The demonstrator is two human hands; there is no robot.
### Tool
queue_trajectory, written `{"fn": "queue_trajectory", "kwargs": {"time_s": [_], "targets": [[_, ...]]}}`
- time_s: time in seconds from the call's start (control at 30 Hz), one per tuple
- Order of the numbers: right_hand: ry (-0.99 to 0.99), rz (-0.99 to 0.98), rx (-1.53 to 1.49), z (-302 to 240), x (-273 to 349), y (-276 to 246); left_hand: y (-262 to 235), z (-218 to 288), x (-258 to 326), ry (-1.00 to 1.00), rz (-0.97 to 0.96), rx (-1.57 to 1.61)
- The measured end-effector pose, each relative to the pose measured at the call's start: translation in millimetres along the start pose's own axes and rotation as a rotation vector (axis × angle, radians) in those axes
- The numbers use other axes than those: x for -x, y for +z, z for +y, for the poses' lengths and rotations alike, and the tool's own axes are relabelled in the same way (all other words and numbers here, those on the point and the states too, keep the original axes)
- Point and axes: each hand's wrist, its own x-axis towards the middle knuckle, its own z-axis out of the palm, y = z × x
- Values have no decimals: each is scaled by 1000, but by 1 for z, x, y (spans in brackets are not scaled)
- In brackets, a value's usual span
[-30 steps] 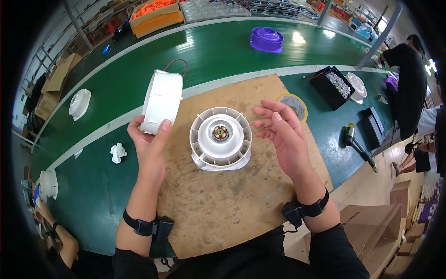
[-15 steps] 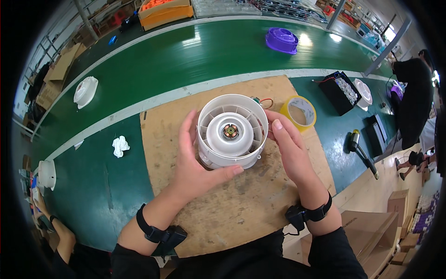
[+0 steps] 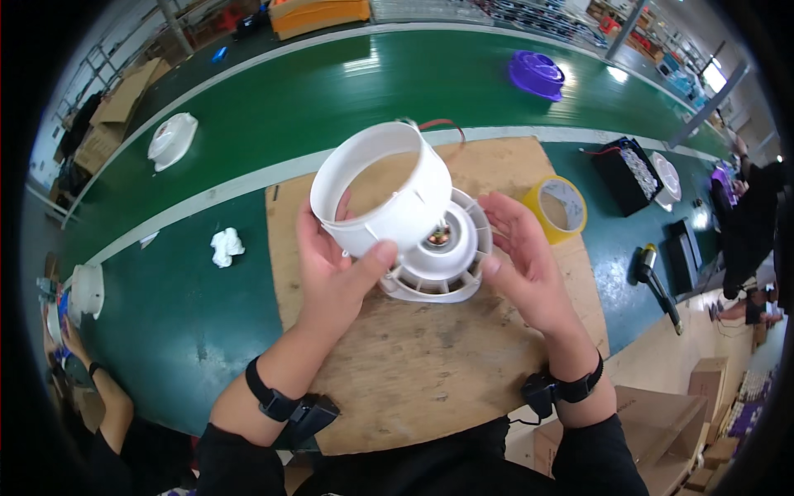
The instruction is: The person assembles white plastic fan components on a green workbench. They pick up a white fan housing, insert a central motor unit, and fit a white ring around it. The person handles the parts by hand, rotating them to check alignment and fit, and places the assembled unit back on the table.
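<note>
My left hand (image 3: pixel 335 264) grips a white plastic ring housing (image 3: pixel 385 219), thumb on its near outer wall and fingers around the left side. The ring is tilted and raised, open through the middle. A red wire (image 3: pixel 445 124) sticks out behind its top. Partly covered by the ring, a round white fan base (image 3: pixel 470 269) with radial vanes rests on the brown board (image 3: pixel 413 364); a copper-wound motor core (image 3: pixel 439 236) shows at its centre. My right hand (image 3: pixel 527 260) curves around the base's right rim, its thumb touching the edge.
Yellow tape roll (image 3: pixel 581 207) lies right of my hand. Beyond are a black box of small parts (image 3: pixel 626 174) and a yellow-and-black tool (image 3: pixel 656 285). White tissue (image 3: pixel 226 246) lies left. A green conveyor (image 3: pixel 273 124) carries white and purple housings. Another person's arm (image 3: pixel 112 401) is at left.
The white ring has come up off the fan base and moved left, tilting in my left hand. The base stays on the board, by my right hand. The view has shifted slightly.
</note>
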Motion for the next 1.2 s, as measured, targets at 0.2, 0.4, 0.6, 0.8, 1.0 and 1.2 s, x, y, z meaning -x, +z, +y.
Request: {"fn": "queue_trajectory", "kwargs": {"time_s": [0.2, 0.4, 0.6, 0.8, 1.0, 1.2], "targets": [[-73, -75, 252, 19, -9, 11, -14, 6, -19, 82, 262, -82], [-97, -116, 367, 18, -11, 12, -45, -6, -21, 129, 293, -572], [-83, -44, 288, 8, -8, 9, -46, 2, -11, 236, 291, -1123], [-107, -37, 276, 5, -10, -3, -36, 12, -12, 507, 87, -530], [-147, -88, 261, 8, -11, -8, -1, 8, 23, 249, -310, -482], [-233, -167, 329, 10, -8, -8, 7, -9, 24, -43, -391, -405]]}}
